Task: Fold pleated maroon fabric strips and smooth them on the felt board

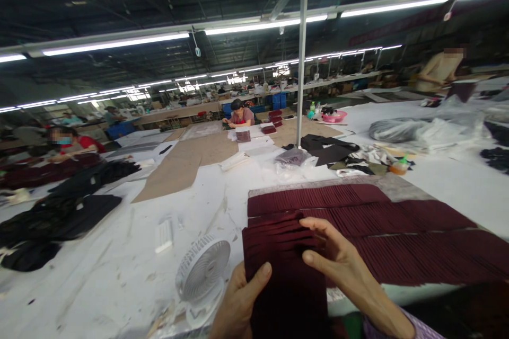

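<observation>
A stack of dark maroon fabric pieces is held up near the table's front edge, its upper layers fanned. My left hand grips its left side, thumb lying on top and the other fingers hidden behind the cloth. At the upper right edge of the stack is my right hand, thumb and forefinger apart and touching the layers; its other fingers are partly hidden. Rows of overlapping maroon pieces lie on the table just behind and to the right.
A small white fan stands left of my left hand. Behind are a metal post, black cloth scraps and a pink basin. Dark garments lie at left. Several people work at the tables beyond.
</observation>
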A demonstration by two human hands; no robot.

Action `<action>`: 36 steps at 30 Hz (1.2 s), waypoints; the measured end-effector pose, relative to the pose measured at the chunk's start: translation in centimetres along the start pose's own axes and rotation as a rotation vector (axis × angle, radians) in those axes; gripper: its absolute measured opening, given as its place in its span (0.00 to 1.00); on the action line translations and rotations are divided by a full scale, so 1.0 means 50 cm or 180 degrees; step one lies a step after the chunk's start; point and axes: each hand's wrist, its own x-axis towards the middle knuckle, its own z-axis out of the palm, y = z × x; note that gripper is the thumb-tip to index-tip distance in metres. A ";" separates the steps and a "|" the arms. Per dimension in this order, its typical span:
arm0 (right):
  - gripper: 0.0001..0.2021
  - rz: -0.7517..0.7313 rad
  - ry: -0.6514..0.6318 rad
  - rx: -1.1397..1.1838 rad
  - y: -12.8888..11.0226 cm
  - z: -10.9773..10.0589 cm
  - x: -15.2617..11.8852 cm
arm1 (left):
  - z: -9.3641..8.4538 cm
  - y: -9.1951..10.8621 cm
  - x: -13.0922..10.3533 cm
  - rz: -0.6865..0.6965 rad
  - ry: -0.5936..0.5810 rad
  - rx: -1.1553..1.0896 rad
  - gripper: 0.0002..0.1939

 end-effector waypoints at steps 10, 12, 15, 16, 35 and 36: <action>0.15 0.0276 -0.0377 0.0044 0.008 0.017 -0.017 | 0.013 0.000 -0.003 0.0086 0.0100 -0.0021 0.20; 0.15 0.0253 -0.0294 -0.0004 0.011 0.016 -0.017 | 0.014 -0.002 -0.004 0.0080 0.0075 0.0022 0.20; 0.14 0.0198 -0.0256 -0.0039 0.005 0.015 -0.018 | 0.014 -0.006 -0.005 0.0021 0.0084 0.0092 0.20; 0.14 0.0181 -0.0264 -0.0037 0.001 0.014 -0.018 | 0.014 -0.006 -0.006 0.0018 0.0084 0.0091 0.20; 0.23 0.0130 -0.0101 -0.0131 -0.013 -0.012 -0.013 | 0.002 -0.004 -0.007 0.0036 0.0000 0.0332 0.22; 0.23 0.0161 -0.0109 -0.0098 -0.013 -0.013 -0.014 | 0.000 -0.004 -0.006 0.0061 0.0020 0.0372 0.22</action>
